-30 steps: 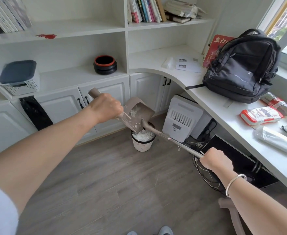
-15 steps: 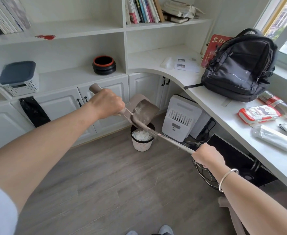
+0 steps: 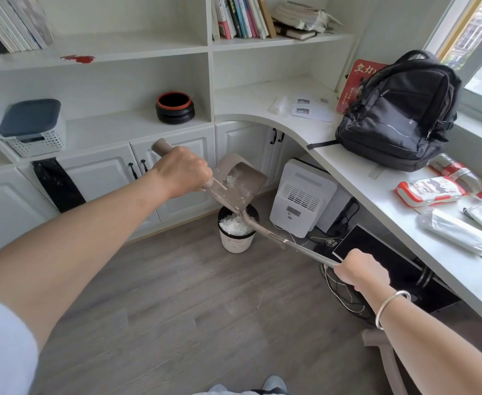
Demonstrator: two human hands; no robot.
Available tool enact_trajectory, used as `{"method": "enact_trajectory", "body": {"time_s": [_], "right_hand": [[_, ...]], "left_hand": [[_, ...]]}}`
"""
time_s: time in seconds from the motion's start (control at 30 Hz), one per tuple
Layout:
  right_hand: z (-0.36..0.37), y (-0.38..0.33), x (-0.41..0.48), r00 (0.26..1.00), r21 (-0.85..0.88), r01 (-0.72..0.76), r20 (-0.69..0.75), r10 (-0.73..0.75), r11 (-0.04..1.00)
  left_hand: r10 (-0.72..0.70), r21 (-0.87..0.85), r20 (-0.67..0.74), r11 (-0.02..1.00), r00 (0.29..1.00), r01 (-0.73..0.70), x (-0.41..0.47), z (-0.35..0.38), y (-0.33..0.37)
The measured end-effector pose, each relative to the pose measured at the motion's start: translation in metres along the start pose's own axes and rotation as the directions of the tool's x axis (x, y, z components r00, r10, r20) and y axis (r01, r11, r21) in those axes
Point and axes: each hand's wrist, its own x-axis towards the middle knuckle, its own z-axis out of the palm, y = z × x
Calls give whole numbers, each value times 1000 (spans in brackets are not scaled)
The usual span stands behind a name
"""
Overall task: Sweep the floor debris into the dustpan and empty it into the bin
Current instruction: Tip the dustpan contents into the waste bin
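Observation:
My left hand (image 3: 181, 172) grips the handle of a taupe dustpan (image 3: 241, 183), held tilted over a small white bin (image 3: 235, 240) on the floor. White paper shreds cling inside the pan and fill the bin. My right hand (image 3: 361, 270) is closed on the metal handle of a small broom (image 3: 265, 230), whose bristle end touches the pan's lower lip just above the bin.
White cabinets and shelves stand behind the bin. A white air purifier (image 3: 301, 196) sits to its right, with cables (image 3: 339, 289) on the floor below my right hand. A curved desk (image 3: 356, 172) carries a black backpack (image 3: 399, 112). Grey wood floor lies in front.
The broom's bristle end has slid down the pan from its inside to the lower lip. My right hand has pulled slightly back. The dustpan stays tilted over the bin.

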Motion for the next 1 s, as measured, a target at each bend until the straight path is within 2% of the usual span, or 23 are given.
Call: {"method": "enact_trajectory", "body": {"time_s": [0.1,0.13,0.27,0.37,0.47,0.57,0.7,0.83,1.0], "right_hand": [[-1,11,-2,999,50,-35,23,33,998],[-4,14,-2,998,95,-57,44,53,994],[-16,18,3,998,174,-59,47,51,983],[-22,14,3,1000,188,-27,19,24,982],[-23,3,3,999,210,-7,35,0,978],[-19,-14,2,997,215,25,61,-39,976],[-9,-28,-2,996,185,11,80,-27,983],[-2,-25,-4,999,90,-1,41,-2,996],[-2,-14,-4,1000,58,-2,15,1,998]], "left_hand": [[-10,-35,-45,999,999,8,0,3,1],[-27,-70,-108,997,994,19,0,4,1],[16,-116,-172,993,985,-37,3,16,2],[48,-75,25,996,999,-46,4,12,1],[65,-94,13,994,998,-64,2,13,3],[24,-104,-99,994,995,-35,-1,17,4],[31,-117,-35,993,999,-35,-3,14,3],[-35,-170,15,985,999,37,-6,15,7],[-43,-134,58,990,997,51,-8,20,2]]}}
